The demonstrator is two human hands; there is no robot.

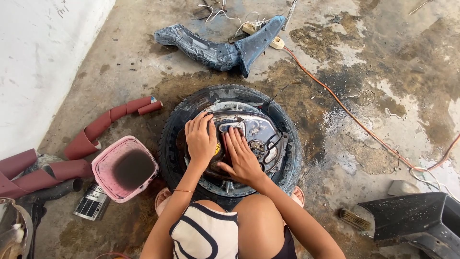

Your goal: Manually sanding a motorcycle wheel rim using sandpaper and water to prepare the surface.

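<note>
Here, left hand (pixel 201 139) and right hand (pixel 242 158) flat (fingers spread) on metal cover (pixel 256 132), over tyre (pixel 191 108)

Tyre (pixel 168 144): black rubber, matt, treaded. Hub plate (pixel 258 129) under both hands: worn metal, dull sheen, grimy. Floor (pixel 383 72): rough concrete, wet and stained. Tub (pixel 103 165): pink plastic, scuffed. Sandpaper strips (pixel 103 125): maroon, matt. Cable (pixel 345 108): orange, smooth.

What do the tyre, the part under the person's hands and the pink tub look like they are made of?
The tyre looks like black rubber, matt, with moulded tread blocks. The part under the left hand and right hand seems to be bare metal, grey with shiny, wet-looking patches. The pink tub is probably plastic: thin smooth rim, even colour, dark liquid inside.
</note>
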